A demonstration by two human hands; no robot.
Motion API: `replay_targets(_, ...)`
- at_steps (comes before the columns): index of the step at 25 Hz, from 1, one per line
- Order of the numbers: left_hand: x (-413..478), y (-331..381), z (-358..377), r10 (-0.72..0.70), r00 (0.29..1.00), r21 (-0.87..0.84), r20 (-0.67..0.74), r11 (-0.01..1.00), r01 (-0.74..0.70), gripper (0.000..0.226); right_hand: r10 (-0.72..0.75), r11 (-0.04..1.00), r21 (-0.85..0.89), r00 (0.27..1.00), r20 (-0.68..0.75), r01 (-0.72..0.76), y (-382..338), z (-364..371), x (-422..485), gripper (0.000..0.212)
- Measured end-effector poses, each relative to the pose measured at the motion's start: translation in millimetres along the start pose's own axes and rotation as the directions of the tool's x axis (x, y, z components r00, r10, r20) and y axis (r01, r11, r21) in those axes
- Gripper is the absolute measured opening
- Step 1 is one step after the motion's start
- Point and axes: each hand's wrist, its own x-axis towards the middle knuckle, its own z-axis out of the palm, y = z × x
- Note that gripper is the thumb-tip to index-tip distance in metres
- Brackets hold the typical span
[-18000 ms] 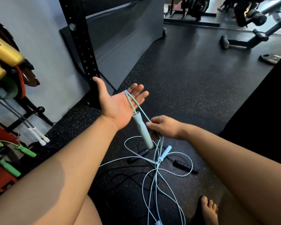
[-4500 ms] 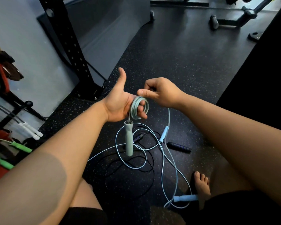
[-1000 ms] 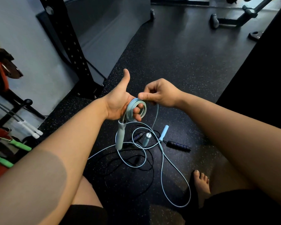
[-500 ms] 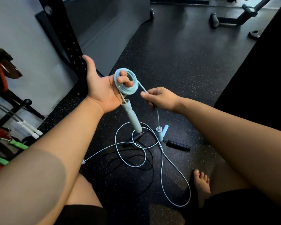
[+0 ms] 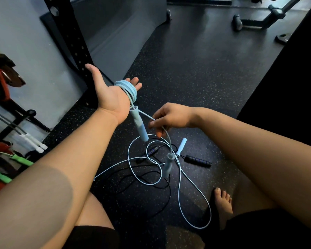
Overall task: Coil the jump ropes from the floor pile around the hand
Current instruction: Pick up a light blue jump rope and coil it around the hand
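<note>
Left hand (image 5: 111, 94) palm up, fingers straight and spread, carrying the teal rope (image 5: 128, 90) coiled round the fingers. One handle (image 5: 138, 123) hangs below the palm. Right hand (image 5: 171, 117) pinches the same rope just beside that handle. The far handle (image 5: 168, 165) dangles above the pile (image 5: 151, 169) on the floor (image 5: 187, 69). The rope is probably light, limp and smooth, so loops may slip off. Best gripped close to the coil, under tension.
</note>
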Motion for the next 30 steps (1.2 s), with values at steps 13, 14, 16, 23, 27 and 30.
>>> replay_targets(13, -7.9, -19.0, -2.0, -0.554, 0.832, 0.882, -0.033, 0.375, 0.285, 0.137, -0.259, 0.966, -0.074, 0.909, -0.326, 0.249, -9.9, -19.5, -10.3, 0.026)
replay_targets(14, -10.0, -18.3, -0.6, -0.587, 0.808, 0.88, -0.044, 0.36, 0.309, 0.13, -0.265, 0.964, -0.087, 0.897, -0.353, 0.251, -9.7, -21.0, -9.8, 0.026)
replay_targets(16, -14.6, -15.8, 3.3, -0.663, 0.748, 0.872, -0.02, 0.355, 0.338, 0.121, -0.275, 0.961, -0.095, 0.878, -0.392, 0.259, -8.4, -24.3, -9.2, 0.027)
replay_targets(23, -20.4, -3.9, 8.1, -0.685, 0.714, 0.762, 0.144, 0.537, 0.362, 0.109, -0.192, 0.975, 0.024, 0.886, -0.421, 0.223, -1.5, -18.5, -11.3, 0.056)
replay_targets(27, -22.2, 0.0, 9.9, -0.624, 0.762, 0.682, 0.172, 0.634, 0.365, 0.104, -0.133, 0.956, 0.203, 0.93, -0.341, 0.212, 4.7, -14.5, -6.4, 0.056)
replay_targets(30, -25.0, 3.0, 12.3, -0.585, 0.792, 0.644, 0.176, 0.677, 0.357, 0.101, -0.127, 0.921, 0.33, 0.96, -0.248, 0.207, 8.5, -9.7, -3.7, 0.055)
